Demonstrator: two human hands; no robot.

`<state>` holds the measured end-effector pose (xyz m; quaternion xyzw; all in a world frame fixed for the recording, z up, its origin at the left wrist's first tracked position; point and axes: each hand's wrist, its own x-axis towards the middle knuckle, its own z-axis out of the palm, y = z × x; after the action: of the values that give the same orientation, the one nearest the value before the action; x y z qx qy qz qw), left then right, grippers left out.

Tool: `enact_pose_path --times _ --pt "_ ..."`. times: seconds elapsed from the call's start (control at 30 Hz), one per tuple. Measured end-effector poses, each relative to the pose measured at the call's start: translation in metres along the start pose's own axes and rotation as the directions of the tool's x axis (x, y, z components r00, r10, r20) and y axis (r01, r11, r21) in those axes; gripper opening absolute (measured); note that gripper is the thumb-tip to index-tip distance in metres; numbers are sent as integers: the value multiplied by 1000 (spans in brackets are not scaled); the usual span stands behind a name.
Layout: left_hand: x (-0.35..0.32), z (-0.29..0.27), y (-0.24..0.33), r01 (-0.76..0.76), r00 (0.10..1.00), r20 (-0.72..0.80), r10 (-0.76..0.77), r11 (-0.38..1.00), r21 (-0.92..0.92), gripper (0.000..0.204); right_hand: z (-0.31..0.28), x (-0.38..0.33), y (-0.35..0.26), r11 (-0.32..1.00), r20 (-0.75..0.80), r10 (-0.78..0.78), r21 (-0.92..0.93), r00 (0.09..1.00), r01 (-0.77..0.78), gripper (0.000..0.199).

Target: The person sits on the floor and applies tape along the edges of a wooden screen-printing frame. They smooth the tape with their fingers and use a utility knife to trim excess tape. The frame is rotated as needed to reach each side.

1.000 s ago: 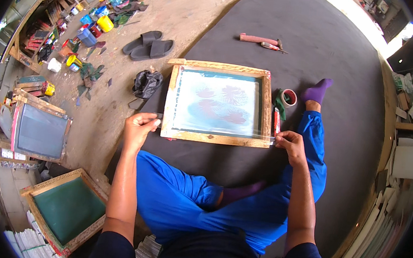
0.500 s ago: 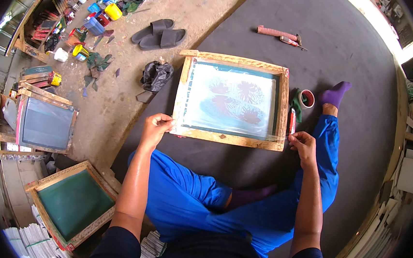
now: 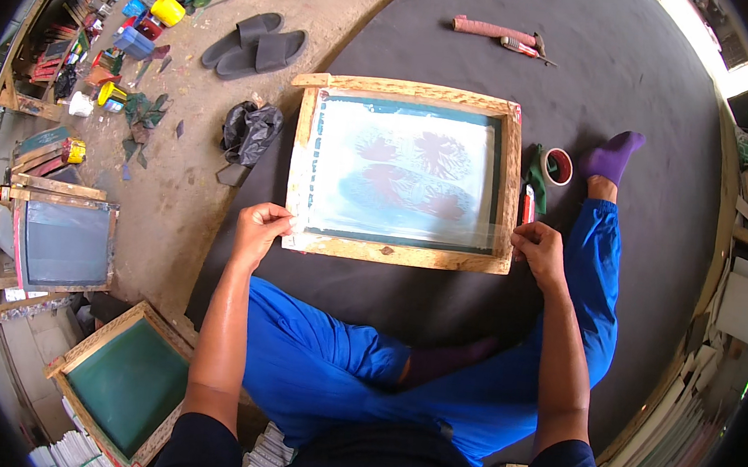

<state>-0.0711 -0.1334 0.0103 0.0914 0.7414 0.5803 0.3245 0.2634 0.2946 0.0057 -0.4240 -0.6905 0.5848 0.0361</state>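
Note:
A wooden screen-printing frame (image 3: 390, 254) lies on the dark surface in front of me, its mesh pale in the middle and showing dark flower-like shapes. Between my two hands a thin strip of clear tape (image 3: 449, 232) seems to be stretched along the near side of the frame; its edges are faint. My left hand (image 3: 258, 235) pinches one end at the near left corner. At the near right corner, my right hand (image 3: 543, 254) pinches the other end, fingertips against the wood. A tape roll with a red inside (image 3: 557, 167) rests right of the frame.
Beside the roll lie a green cloth (image 3: 538, 169) and a red cutter (image 3: 528, 204). Farther off are a hammer (image 3: 495, 30) and a screwdriver (image 3: 522, 48). My purple-socked foot (image 3: 613, 156) is at right. Slippers (image 3: 261, 53), a black bag (image 3: 250, 133) and another framed screen (image 3: 127, 381) are at left.
My right hand has moved inward and slightly away from me, up to the frame's right side. The left hand stays near the left corner, still pinching. The whole view has shifted a little.

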Motion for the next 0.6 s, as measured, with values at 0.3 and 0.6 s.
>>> enact_pose_path --times 0.3,0.6 --pt "11 3 -12 57 998 -5 -57 992 108 4 13 -1 10 981 -113 -159 -133 981 143 19" --pt "11 -9 -1 34 998 -46 -31 996 79 5 23 -1 10 946 -20 -232 -239 973 221 27"
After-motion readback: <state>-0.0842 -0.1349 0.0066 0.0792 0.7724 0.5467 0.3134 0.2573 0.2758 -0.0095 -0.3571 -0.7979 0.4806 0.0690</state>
